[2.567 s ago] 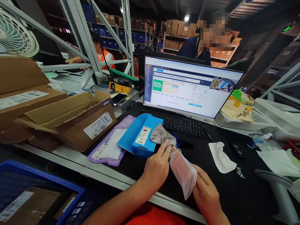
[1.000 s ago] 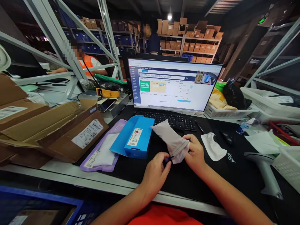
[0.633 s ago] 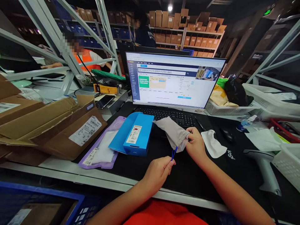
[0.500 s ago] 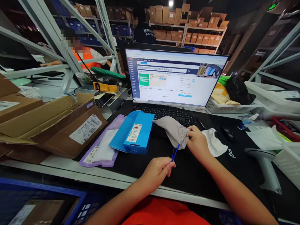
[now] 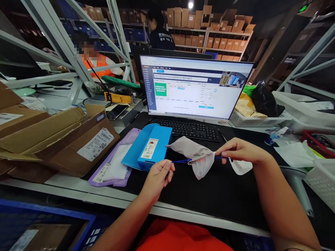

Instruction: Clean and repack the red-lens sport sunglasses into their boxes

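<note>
Blue cord is pinched by the left hand and right hand, seemingly to cinch the grey pouch, which calls for an even outward pull next.

Background shelving is standing dim, upper corners sinking near black. Ceiling lamp is glowing white, blooming slightly. Monitor is shining brightly, its smallest text smearing. Blue crate is sitting in shadow below counter. Grey pouch is showing fairly crisp. Wide lens is stretching outer edges. Pixel blocks are masking background patches.
</note>
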`<state>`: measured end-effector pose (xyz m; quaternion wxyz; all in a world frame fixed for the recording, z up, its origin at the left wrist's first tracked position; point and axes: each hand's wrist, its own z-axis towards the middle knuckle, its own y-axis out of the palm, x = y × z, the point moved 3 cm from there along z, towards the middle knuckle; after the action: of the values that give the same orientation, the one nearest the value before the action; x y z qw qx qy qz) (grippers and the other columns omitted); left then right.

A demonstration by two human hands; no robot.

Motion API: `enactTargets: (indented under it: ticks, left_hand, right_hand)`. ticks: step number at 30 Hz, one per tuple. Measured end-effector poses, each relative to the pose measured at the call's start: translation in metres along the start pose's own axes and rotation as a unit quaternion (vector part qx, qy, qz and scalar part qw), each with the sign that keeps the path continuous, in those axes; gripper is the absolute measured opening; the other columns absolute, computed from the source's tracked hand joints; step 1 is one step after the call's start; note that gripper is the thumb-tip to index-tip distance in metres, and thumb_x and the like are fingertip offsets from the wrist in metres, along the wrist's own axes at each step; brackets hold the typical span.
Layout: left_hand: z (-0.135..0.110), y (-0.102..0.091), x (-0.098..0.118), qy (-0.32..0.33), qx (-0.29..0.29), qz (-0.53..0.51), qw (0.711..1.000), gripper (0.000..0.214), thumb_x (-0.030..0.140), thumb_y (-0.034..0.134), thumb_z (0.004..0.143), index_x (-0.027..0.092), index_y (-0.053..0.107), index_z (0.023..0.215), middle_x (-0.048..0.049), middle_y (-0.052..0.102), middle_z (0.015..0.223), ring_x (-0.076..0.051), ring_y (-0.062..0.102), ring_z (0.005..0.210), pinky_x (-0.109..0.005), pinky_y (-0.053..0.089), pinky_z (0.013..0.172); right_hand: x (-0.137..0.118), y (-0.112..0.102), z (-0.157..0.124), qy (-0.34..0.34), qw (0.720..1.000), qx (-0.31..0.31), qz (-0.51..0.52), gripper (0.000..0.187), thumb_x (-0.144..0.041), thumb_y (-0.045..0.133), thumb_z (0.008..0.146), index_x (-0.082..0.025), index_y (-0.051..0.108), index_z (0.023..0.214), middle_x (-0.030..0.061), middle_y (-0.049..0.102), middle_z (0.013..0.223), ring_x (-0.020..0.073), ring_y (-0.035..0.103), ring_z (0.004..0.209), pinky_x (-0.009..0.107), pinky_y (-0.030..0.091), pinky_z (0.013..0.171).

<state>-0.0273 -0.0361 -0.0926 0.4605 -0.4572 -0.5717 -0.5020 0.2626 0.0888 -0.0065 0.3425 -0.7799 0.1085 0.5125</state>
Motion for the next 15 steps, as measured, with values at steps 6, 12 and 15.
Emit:
enactTargets:
  ticks: [6, 12, 15]
  left_hand:
    - [-0.015, -0.019, -0.001, 0.066, -0.094, 0.142, 0.983, 0.049, 0.057, 0.049, 0.095, 0.017, 0.055, 0.068, 0.0064, 0.041, 0.044, -0.007, 0.033, 0.042, -0.019, 0.023, 0.044]
    - [-0.022, -0.013, -0.017, 0.108, -0.233, 0.297, 0.920, 0.045, 0.044, 0.040, 0.101, 0.017, 0.056, 0.069, 0.0035, 0.049, 0.055, -0.010, 0.047, 0.052, -0.022, 0.033, 0.056]
    - [-0.020, -0.002, -0.013, 0.134, -0.274, 0.371, 0.877, 0.038, 0.034, 0.042, 0.101, 0.018, 0.057, 0.071, 0.0025, 0.056, 0.064, -0.012, 0.053, 0.063, -0.023, 0.035, 0.063]
  right_hand:
    - [0.041, -0.049, -0.023, 0.001, 0.972, 0.208, 0.109, 0.033, -0.042, 0.086, 0.070, -0.017, 0.075, 0.089, -0.0008, 0.062, 0.063, 0.0063, 0.047, 0.049, 0.018, 0.033, 0.045]
    - [0.082, -0.051, -0.023, 0.056, 0.952, 0.229, 0.198, 0.034, -0.036, 0.089, 0.066, -0.013, 0.073, 0.085, -0.0015, 0.059, 0.059, 0.0045, 0.044, 0.047, 0.015, 0.032, 0.041]
    - [0.095, -0.046, -0.023, 0.062, 0.904, 0.290, 0.307, 0.034, -0.029, 0.090, 0.064, -0.014, 0.072, 0.088, -0.0047, 0.056, 0.054, 0.0024, 0.039, 0.040, 0.013, 0.032, 0.036]
